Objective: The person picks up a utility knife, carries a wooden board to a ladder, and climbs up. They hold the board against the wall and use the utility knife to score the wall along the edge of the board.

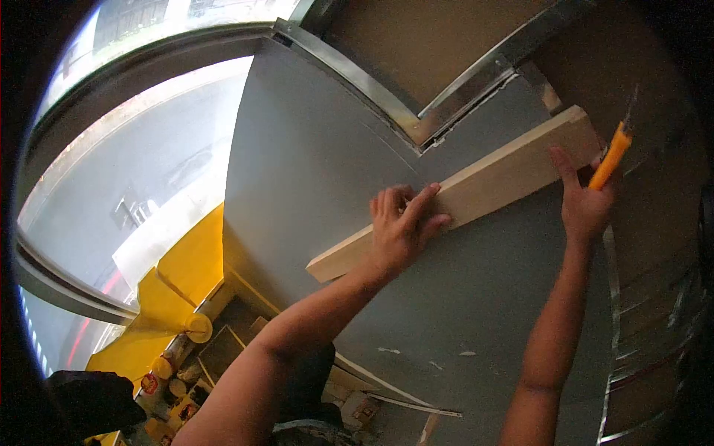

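A long, pale wooden board [506, 175] lies at a slant across a grey panel [320, 149]. My left hand [398, 223] is on the middle of the board, with its fingers bent over the upper edge and its thumb low on the face. At the board's upper right end, my right hand [584, 204] has its thumb on the wood while its other fingers are mostly hidden behind. An orange utility knife [611, 154] sticks up from that hand, its thin blade pointing upward.
Metal framing [416, 130] meets in a corner above the board. A curved-looking window frame [141, 56] stands at the left. Below it are a yellow sheet [186, 260] and a clutter of containers [175, 386]. A brown surface [654, 245] lies at the right.
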